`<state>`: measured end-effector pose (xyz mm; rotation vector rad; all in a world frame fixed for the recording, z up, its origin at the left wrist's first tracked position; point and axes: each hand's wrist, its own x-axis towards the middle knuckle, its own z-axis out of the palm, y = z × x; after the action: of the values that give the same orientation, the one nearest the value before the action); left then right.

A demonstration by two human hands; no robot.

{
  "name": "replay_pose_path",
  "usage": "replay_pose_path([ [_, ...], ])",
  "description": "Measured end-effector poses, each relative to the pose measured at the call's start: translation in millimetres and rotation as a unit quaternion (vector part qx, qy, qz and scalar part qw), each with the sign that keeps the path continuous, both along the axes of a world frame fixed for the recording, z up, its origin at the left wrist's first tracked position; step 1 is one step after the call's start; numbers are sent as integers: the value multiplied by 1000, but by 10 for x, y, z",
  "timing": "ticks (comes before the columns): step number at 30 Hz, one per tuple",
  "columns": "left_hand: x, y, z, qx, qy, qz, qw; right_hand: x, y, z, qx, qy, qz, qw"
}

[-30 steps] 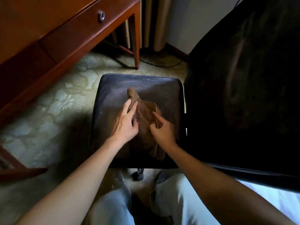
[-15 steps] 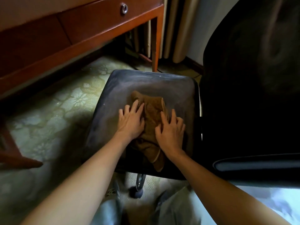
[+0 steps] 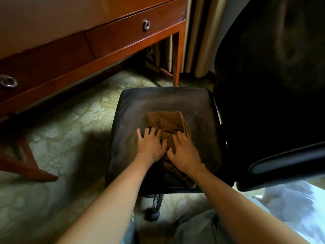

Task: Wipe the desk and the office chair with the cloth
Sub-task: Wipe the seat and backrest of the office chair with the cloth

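The cloth [image 3: 167,124] is laid at the middle of the office chair seat [image 3: 137,110]. It is pressed down by the left hand [image 3: 150,147] and right hand [image 3: 185,152], fingers straight, nothing gripped, probably for even wiping.

A pale curtain [image 3: 202,41] hangs in long folds at the back of the room. Right of the curtain shows a strip of grey wall [image 3: 233,14]. In front of the curtain and away to its left spreads a flowered carpet [image 3: 73,120] — cream on green — lit in one patch and shadowed elsewhere. Far left of the curtain stands a slanted wooden leg [image 3: 29,168].
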<state>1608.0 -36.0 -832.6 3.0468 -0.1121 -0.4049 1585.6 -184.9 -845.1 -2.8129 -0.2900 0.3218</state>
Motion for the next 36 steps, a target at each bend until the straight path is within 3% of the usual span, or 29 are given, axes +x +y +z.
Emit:
replay_pose_path([
  [21,-118,-245,-89,-19,2,35,999,135,-359,-49,-42,14,103,994],
  [27,-361,-258,-66,-63,0,51,997,-6,-467,-60,-26,2,124,992],
  [36,-951,-255,-54,-45,5,54,998,-509,-554,-48,-51,1,167,985],
])
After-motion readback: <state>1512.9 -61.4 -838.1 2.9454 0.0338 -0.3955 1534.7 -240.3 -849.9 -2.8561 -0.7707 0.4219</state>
